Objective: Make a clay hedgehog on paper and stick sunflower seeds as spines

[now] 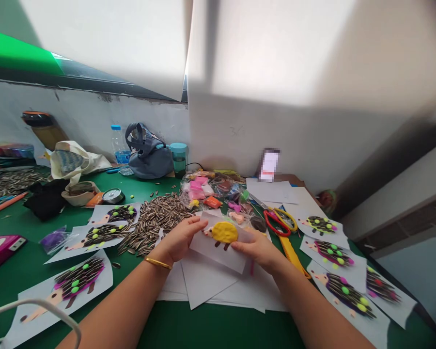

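Observation:
A white card (218,249) bears a yellow clay hedgehog body (225,232) with a pale snout and brown feet. My left hand (181,237) pinches the card's upper left edge between thumb and fingers. At its right side, my right hand (259,249) grips the same card, its thumb beside the yellow clay. The card is tilted above loose white sheets (210,283). Left of the card lies a heap of striped sunflower seeds (162,215). Bags of coloured clay (203,189) lie just behind it.
Seed-covered hedgehog cards lie at left (78,281) and right (343,291). Red-handled scissors (276,223) and a yellow cutter (292,254) are right of my hands. A blue bag (150,157), water bottle (119,150) and phone (269,166) stand along the wall. A white cable (51,308) crosses the lower left.

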A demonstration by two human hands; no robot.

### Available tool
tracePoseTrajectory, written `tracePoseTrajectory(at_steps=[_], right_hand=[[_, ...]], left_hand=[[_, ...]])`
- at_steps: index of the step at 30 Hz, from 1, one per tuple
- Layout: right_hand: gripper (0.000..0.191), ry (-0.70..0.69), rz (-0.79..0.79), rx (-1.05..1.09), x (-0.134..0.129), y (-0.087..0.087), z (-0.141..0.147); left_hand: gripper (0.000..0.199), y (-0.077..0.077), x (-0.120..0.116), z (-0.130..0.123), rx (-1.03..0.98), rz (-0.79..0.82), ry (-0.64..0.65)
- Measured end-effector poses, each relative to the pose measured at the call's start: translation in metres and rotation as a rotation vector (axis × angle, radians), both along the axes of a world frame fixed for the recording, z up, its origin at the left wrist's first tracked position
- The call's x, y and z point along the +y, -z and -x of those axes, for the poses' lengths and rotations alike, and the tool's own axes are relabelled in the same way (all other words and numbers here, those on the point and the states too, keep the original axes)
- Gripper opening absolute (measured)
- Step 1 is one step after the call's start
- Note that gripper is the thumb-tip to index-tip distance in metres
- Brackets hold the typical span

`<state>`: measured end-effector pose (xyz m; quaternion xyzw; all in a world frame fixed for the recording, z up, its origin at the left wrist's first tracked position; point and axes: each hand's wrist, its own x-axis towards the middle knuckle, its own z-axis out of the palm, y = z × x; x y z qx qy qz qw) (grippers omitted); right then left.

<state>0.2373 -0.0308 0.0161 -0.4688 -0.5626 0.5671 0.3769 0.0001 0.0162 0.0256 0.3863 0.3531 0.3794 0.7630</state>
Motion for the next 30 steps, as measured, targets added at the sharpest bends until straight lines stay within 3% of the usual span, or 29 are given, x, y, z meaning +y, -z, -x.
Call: tracePoseTrajectory(at_steps=[3,7,13,19,21,24,27,30], right_hand=[[0.024,-0.049,-0.015,-0.015,-0.001,0.000,0.002],[0.025,-0.057,0.030,-0.051,-0.002,-0.001,0.004],[0.028,-0.096,0.028,-0.044,-0.002,-0.001,0.004],[0.052,0.140,0.116,0.093,-0.002,-0.001,0.001],[0.048,0.095,0.131,0.090,-0.002,-0.002,-0.001],[0.042,-0.002,0.127,-0.012,-0.001,-0.001,-0.001],[0.036,0.100,-0.052,-0.302,0.001,0.001,0.001],[0.031,0.239,-0.397,-0.596,0.001,0.003,0.004]], left_hand=[[0.033,0.000,-0.002,-0.002,0.062,-0.080,0.028],[0.040,-0.001,-0.003,-0.005,0.087,-0.197,-0.050],[0.042,-0.001,-0.005,-0.008,0.155,-0.178,-0.046],[0.043,-0.004,-0.009,-0.008,0.042,-0.046,0.010],[0.036,-0.004,-0.007,-0.006,0.070,-0.025,0.001],[0.026,0.000,-0.003,-0.003,0.214,-0.173,0.060],[0.022,0.008,0.000,-0.003,0.448,-0.368,0.158],[0.014,0.018,0.002,-0.005,0.726,-0.514,0.137]])
